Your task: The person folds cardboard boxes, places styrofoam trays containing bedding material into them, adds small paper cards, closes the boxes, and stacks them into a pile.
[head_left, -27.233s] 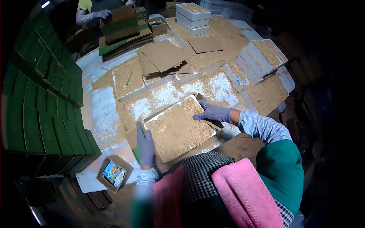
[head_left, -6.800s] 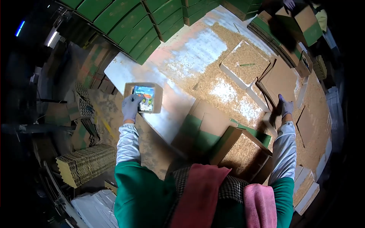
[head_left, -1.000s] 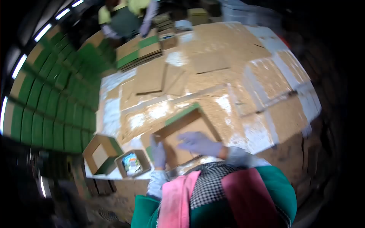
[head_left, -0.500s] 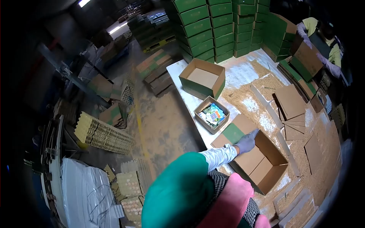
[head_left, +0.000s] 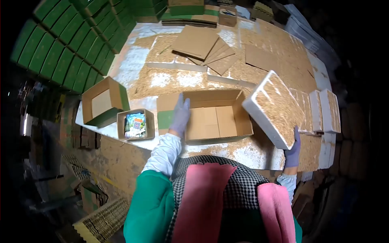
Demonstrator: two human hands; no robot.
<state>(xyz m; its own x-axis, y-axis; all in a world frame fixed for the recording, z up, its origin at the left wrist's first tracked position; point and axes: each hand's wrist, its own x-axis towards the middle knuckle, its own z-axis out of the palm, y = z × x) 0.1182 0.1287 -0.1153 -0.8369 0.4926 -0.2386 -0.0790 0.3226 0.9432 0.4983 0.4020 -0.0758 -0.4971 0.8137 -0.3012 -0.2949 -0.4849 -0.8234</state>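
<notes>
A green-and-brown cardboard box (head_left: 216, 139) lies before me with its inside showing and a flap (head_left: 167, 103) spread to the left. At that left edge, my left hand (head_left: 180, 115) in a grey-purple glove grips the wall, fingers pointing away from me. On the right, my right hand (head_left: 292, 150), gloved alike, is closed on the near corner of a white foam slab (head_left: 279, 105) covered in wood shavings. The slab is tilted, its left end raised beside the box's right wall. Some right-hand fingers are hidden behind the slab.
Left of the box stand a small carton (head_left: 150, 121) of colourful printed packets and a larger green box (head_left: 121, 97). Brown cardboard sheets (head_left: 198, 42) lie across the shavings-strewn table. More foam slabs (head_left: 330, 109) sit at right. Green boxes (head_left: 52, 52) are stacked at back left.
My view has swung right. My right hand, unseen before, now holds the tilted foam slab. My left hand stays at the cardboard box's flap edge.
</notes>
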